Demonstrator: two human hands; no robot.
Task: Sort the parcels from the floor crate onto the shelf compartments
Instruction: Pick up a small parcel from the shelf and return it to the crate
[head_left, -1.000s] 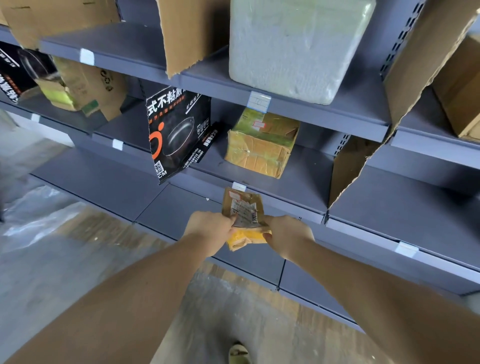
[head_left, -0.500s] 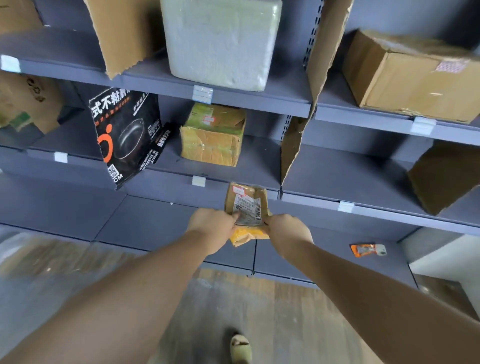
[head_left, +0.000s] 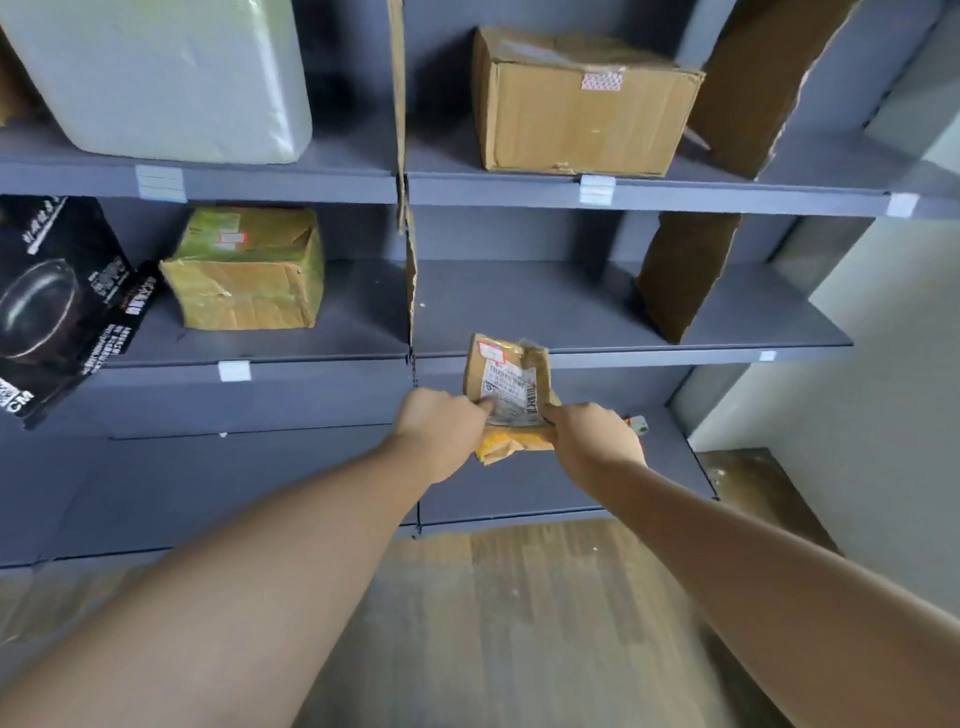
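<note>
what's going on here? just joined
A person is sorting parcels onto grey shelving. The left hand and right hand grip a small yellow-brown parcel by its lower end, in front of the middle shelf, right of the cardboard divider. It isn't set down yet. Other compartments hold a brown carton, a green-taped parcel and a white foam box.

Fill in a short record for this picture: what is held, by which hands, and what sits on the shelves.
held: small brown parcel with a printed label
hands: left hand and right hand each grip one side
upper shelf: white foam box; brown carton
middle shelf: black pan box; taped yellow-green box
parcel placement: not yet on any shelf
</note>
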